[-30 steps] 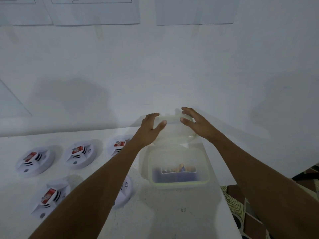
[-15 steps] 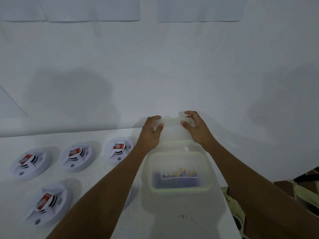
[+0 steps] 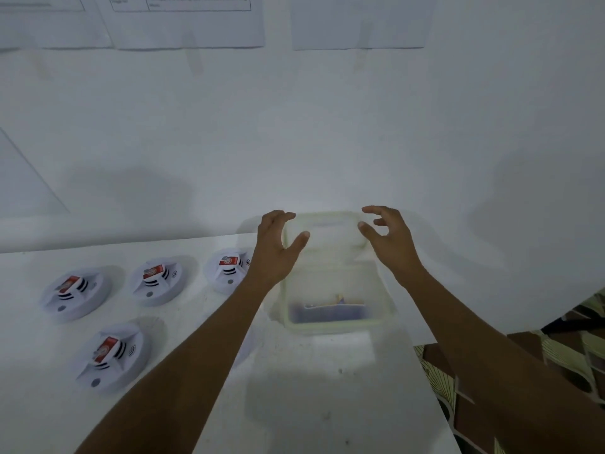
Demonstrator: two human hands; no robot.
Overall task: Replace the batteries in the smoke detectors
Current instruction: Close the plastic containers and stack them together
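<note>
Several white round smoke detectors lie on the white table at the left, each with a red battery on top: one at the far left (image 3: pixel 75 290), one beside it (image 3: pixel 157 278), one by my left wrist (image 3: pixel 229 267), one nearer me (image 3: pixel 111 352). A clear plastic container (image 3: pixel 340 326) holds blurred blue and orange items. Its lid (image 3: pixel 324 231) stands tilted against the wall behind it. My left hand (image 3: pixel 275 247) hovers at the lid's left edge, thumb and fingers spread. At the lid's right edge, my right hand (image 3: pixel 389 237) has loosely curled fingers that grip nothing.
The white wall rises right behind the table and has paper sheets (image 3: pixel 186 21) taped high up. The table's right edge (image 3: pixel 425 365) drops to a patterned floor (image 3: pixel 556 362). My left forearm covers part of the table beside the container.
Both hands gripped the lid's top corners half a second ago. Now the fingers have opened and come off it, and the lid leans against the wall.
</note>
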